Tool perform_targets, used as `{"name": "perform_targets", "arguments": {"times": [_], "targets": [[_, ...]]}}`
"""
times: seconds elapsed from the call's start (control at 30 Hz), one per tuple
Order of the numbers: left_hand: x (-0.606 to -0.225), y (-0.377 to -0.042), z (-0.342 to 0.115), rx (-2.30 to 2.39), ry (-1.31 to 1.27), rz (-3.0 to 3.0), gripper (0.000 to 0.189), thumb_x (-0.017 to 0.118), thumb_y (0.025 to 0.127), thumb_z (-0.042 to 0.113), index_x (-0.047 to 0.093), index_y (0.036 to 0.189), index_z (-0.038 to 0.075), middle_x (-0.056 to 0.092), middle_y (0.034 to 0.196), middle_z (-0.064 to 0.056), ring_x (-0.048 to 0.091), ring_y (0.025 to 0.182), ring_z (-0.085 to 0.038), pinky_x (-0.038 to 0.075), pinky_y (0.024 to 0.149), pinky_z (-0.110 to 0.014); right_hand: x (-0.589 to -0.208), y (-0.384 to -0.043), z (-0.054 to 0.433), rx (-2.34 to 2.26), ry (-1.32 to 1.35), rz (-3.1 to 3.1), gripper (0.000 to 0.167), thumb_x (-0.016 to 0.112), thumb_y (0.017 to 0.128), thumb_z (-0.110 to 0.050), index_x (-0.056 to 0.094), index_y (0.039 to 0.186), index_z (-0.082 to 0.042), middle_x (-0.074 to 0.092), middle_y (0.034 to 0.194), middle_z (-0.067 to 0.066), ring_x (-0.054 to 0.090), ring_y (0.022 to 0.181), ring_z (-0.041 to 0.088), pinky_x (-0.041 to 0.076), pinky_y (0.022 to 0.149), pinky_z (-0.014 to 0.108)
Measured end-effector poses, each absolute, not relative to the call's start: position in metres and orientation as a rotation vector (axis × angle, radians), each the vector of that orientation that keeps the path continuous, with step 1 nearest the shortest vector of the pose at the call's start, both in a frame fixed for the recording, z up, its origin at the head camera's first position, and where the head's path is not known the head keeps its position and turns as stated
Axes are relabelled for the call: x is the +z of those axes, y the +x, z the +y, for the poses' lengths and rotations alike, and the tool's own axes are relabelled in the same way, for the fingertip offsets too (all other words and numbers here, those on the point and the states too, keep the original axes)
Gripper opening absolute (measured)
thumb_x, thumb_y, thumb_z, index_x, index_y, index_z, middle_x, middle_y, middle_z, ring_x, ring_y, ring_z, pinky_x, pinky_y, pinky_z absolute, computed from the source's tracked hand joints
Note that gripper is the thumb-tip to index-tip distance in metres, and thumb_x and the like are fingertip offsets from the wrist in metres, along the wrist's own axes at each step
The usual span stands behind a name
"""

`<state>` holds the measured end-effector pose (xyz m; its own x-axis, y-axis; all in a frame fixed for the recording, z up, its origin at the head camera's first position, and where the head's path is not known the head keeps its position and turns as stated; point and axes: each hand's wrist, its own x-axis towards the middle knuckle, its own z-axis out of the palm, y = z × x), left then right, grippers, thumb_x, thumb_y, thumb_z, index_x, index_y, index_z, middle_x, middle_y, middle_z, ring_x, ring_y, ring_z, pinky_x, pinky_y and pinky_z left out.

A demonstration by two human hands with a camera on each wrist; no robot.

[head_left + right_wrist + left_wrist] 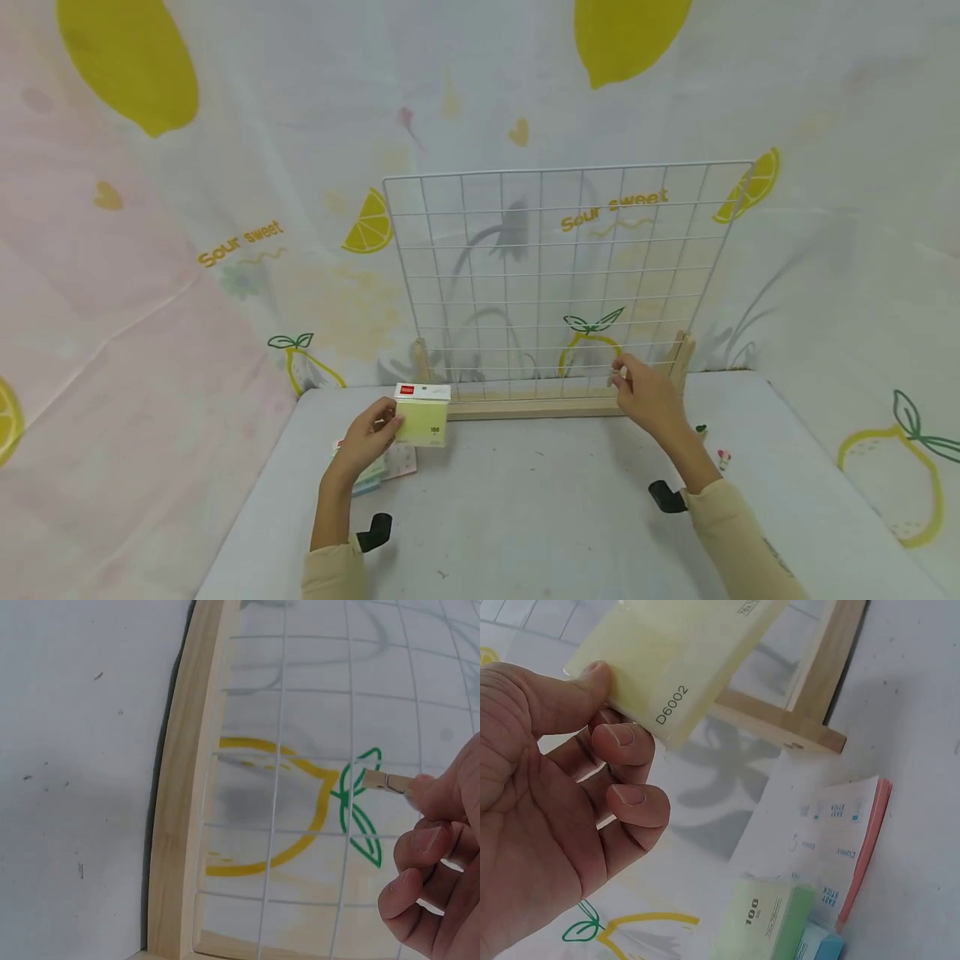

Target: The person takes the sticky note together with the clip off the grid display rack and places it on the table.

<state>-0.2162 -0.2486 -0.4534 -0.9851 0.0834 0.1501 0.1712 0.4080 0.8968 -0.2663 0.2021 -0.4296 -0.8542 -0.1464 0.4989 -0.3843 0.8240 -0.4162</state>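
Note:
My left hand [366, 439] pinches a packaged yellow sticky note pad [422, 422] by its edge, between thumb and fingers. The pad stands upright before the lower left of a white wire grid panel [542, 171]. In the left wrist view its pack [641, 671] bears the print D6002. At the panel's lower right is my right hand [651, 398], with a small wooden clothespin [388, 782] pinched at its fingertips. The clothespin's free end points toward the grid wires.
The panel stands in a wooden base [536, 408] at the table's back. Below my left hand lie a green note pad [761, 919], a pink one [836, 855] and a blue one [823, 946]. Two small decorated items, one green [701, 430], one red [723, 458], lie at right.

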Motion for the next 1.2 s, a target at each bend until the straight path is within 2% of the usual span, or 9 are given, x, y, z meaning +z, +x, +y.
{"name": "perform_targets", "arguments": {"times": [0.1,0.3,0.53,0.73,1.0,1.2], "targets": [[-0.465,-0.218,-0.259,-1.65,-0.189,-2.583,0.011,0.06,0.1,0.013,0.057,0.107,0.005,0.051,0.088,-0.01,0.048,0.064,-0.016,0.039,0.052,-0.024,-0.43,-0.262,0.211,0.683,0.348,-2.591,0.011,0.064,0.091,-0.009,0.062,0.101,-0.006,0.049,0.063,-0.001,0.041,0.049,0.015,0.032,0.042,0.033],[-0.471,-0.212,-0.275,-1.633,-0.135,-2.582,0.012,0.06,0.099,0.011,0.057,0.108,0.003,0.051,0.084,-0.009,0.046,0.058,-0.014,0.037,0.047,-0.024,-0.435,-0.255,0.228,0.687,0.287,-2.614,0.012,0.063,0.091,-0.009,0.063,0.102,-0.006,0.05,0.063,-0.001,0.042,0.049,0.016,0.033,0.042,0.033],[-0.474,-0.208,-0.283,-1.521,0.013,-2.607,0.008,0.06,0.099,0.008,0.056,0.101,0.001,0.051,0.082,-0.009,0.048,0.065,-0.015,0.04,0.056,-0.025,-0.448,-0.248,0.249,0.671,0.258,-2.625,0.011,0.062,0.092,-0.01,0.061,0.103,-0.006,0.051,0.063,-0.001,0.042,0.05,0.016,0.033,0.044,0.033],[-0.479,-0.206,-0.287,-1.487,0.139,-2.641,0.009,0.058,0.099,0.007,0.054,0.1,-0.001,0.051,0.081,-0.008,0.048,0.067,-0.016,0.04,0.056,-0.024,-0.457,-0.236,0.268,0.703,0.172,-2.659,0.014,0.059,0.095,-0.012,0.06,0.105,-0.004,0.052,0.066,0.0,0.045,0.054,0.016,0.034,0.046,0.034],[-0.482,-0.204,-0.292,-1.473,0.279,-2.682,0.007,0.055,0.099,0.009,0.053,0.099,0.003,0.049,0.081,-0.008,0.044,0.061,-0.017,0.035,0.047,-0.025,-0.471,-0.228,0.286,0.723,0.078,-2.686,0.016,0.056,0.095,-0.012,0.06,0.107,-0.002,0.051,0.066,-0.001,0.044,0.053,0.016,0.034,0.045,0.033],[-0.482,-0.202,-0.292,-1.496,0.343,-2.684,0.01,0.055,0.099,0.012,0.052,0.1,0.003,0.046,0.079,-0.007,0.041,0.06,-0.016,0.032,0.045,-0.024,-0.477,-0.223,0.296,0.735,0.024,-2.727,0.016,0.056,0.094,-0.011,0.059,0.106,-0.001,0.052,0.066,0.0,0.044,0.052,0.018,0.034,0.045,0.034]]}}
